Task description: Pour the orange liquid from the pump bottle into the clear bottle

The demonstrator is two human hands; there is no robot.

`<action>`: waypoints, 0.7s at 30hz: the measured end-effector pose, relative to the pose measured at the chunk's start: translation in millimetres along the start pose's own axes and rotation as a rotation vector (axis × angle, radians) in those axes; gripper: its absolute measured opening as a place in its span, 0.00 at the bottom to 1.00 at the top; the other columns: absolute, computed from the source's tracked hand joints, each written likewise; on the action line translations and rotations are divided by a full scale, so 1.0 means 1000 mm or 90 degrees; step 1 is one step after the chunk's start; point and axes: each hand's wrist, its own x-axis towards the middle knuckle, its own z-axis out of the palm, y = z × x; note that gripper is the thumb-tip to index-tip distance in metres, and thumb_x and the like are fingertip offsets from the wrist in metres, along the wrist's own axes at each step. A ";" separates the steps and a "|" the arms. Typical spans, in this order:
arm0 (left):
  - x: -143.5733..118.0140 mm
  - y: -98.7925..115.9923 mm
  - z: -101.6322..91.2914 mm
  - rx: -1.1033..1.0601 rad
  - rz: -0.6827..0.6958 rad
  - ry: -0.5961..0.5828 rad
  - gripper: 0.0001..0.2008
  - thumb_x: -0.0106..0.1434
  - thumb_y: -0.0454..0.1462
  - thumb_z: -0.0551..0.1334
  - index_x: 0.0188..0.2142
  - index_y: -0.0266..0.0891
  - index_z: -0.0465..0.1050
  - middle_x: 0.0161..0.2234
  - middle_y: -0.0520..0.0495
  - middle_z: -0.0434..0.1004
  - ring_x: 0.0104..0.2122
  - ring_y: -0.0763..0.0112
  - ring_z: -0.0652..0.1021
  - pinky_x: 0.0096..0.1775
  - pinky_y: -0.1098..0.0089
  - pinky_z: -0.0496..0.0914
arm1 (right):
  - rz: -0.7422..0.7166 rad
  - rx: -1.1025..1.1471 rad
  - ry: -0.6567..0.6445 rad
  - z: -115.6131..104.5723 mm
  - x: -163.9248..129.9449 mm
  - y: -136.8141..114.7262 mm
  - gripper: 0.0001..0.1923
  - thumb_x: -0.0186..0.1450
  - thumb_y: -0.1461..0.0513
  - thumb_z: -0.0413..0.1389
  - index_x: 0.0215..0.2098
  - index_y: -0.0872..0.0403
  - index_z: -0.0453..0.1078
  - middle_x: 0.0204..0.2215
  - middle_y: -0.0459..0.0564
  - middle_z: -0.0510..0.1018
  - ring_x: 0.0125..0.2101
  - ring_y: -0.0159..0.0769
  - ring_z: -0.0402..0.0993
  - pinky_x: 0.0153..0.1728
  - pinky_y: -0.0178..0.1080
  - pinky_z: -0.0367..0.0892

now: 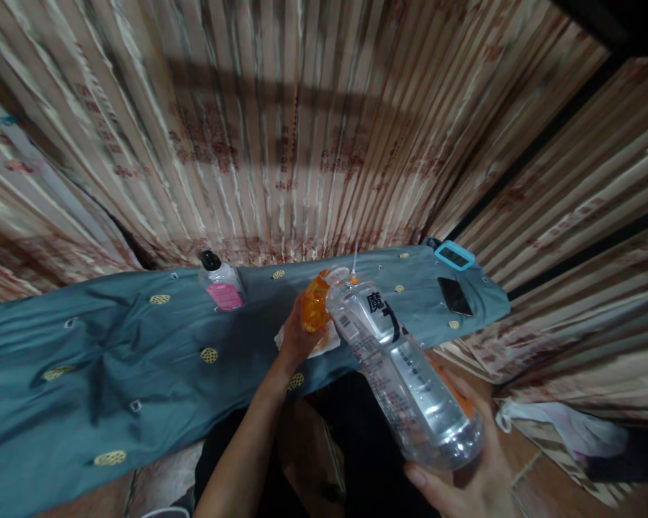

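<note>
My left hand [296, 342] is wrapped round a small orange see-through bottle [314, 311], low over the bench. A large clear plastic bottle [405, 381] with black lettering lies tilted in my right hand [472, 464], which grips it near its base. Its neck points down toward the top of the orange bottle; whether the two mouths touch I cannot tell. Beneath my left hand is a white tissue [330, 339]. Just behind the clear bottle's neck a thin white tube [355, 257] sticks up from a small orange piece, partly hidden.
On the blue-green cloth [156, 331] stands a clear bottle with a pink label and black cap [224, 288]. To the right lie a dark phone [455, 296] and a blue-framed device [454, 255]. Curtains [302, 144] hang behind. A white plastic bag [567, 428] is low at right.
</note>
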 end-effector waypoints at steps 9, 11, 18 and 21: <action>0.000 0.000 0.000 0.013 0.022 0.004 0.34 0.56 0.36 0.69 0.60 0.40 0.59 0.51 0.43 0.78 0.45 0.63 0.82 0.46 0.64 0.79 | -0.033 -0.072 0.008 -0.003 0.001 0.002 0.44 0.50 0.43 0.67 0.59 0.50 0.63 0.54 0.54 0.72 0.55 0.54 0.70 0.51 0.45 0.67; 0.000 -0.001 0.000 0.006 0.016 0.005 0.34 0.56 0.36 0.69 0.60 0.41 0.59 0.51 0.43 0.78 0.46 0.62 0.82 0.47 0.64 0.79 | -0.037 -0.082 0.007 -0.003 0.002 0.002 0.44 0.50 0.43 0.67 0.59 0.50 0.63 0.54 0.55 0.72 0.56 0.56 0.70 0.52 0.46 0.67; 0.000 -0.002 0.001 0.011 0.002 0.004 0.35 0.54 0.34 0.69 0.60 0.41 0.60 0.49 0.44 0.79 0.42 0.62 0.83 0.44 0.64 0.79 | -0.001 -0.050 0.007 -0.001 0.000 -0.002 0.47 0.49 0.43 0.67 0.61 0.51 0.61 0.55 0.56 0.72 0.57 0.59 0.69 0.57 0.53 0.62; 0.000 -0.001 0.000 0.013 0.010 0.003 0.34 0.55 0.35 0.69 0.60 0.41 0.60 0.49 0.43 0.79 0.43 0.62 0.82 0.44 0.64 0.79 | -0.008 -0.052 0.007 -0.001 0.001 -0.003 0.47 0.49 0.42 0.67 0.60 0.52 0.61 0.55 0.57 0.72 0.57 0.60 0.69 0.58 0.53 0.61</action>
